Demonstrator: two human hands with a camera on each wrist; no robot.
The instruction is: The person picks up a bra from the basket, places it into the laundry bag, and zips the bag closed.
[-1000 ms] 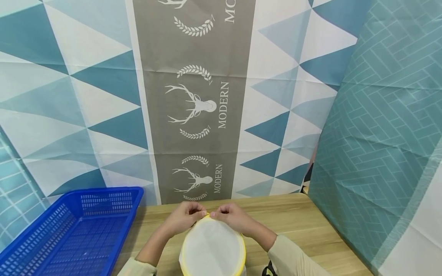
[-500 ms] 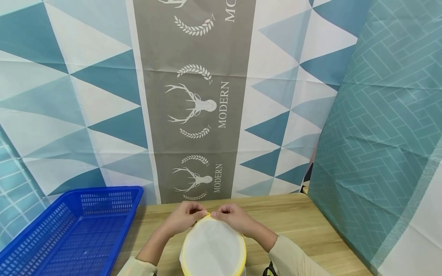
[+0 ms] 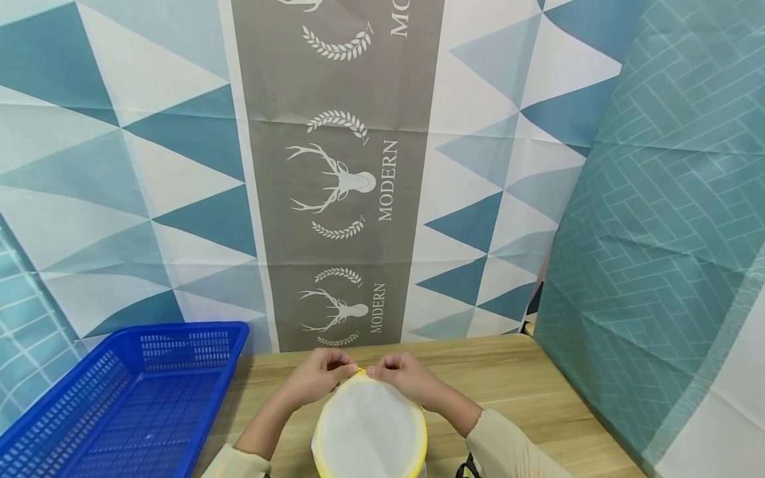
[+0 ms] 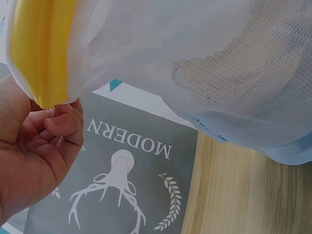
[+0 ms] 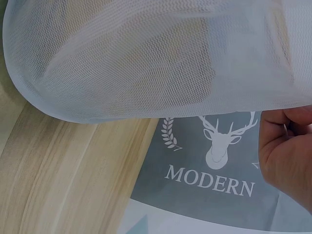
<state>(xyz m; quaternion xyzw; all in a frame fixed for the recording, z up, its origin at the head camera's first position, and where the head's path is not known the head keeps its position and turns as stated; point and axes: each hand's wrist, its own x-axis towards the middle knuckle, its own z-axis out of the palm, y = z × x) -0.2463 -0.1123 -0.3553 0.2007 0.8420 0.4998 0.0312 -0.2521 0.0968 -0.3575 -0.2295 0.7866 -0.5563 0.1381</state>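
Observation:
A white mesh laundry bag (image 3: 367,425) with a yellow zipper edge (image 4: 43,46) stands in front of me at the bottom middle of the head view. My left hand (image 3: 313,376) pinches the yellow edge at the far tip of the bag between thumb and fingers. Just right of it, my right hand (image 3: 412,382) pinches the same edge, the two thumbs nearly meeting. Through the netting (image 5: 141,63) in the right wrist view, tan shapes show dimly; what they are cannot be told. The fingertips of the right hand are partly hidden behind the bag in that view.
To the left lies a blue plastic basket (image 3: 149,411) with slotted walls. The wooden table (image 3: 496,372) ends at a patterned cloth (image 3: 335,232) behind and a green cloth (image 3: 645,252) on the right. A dark patterned item (image 3: 467,467) peeks out beside the right sleeve.

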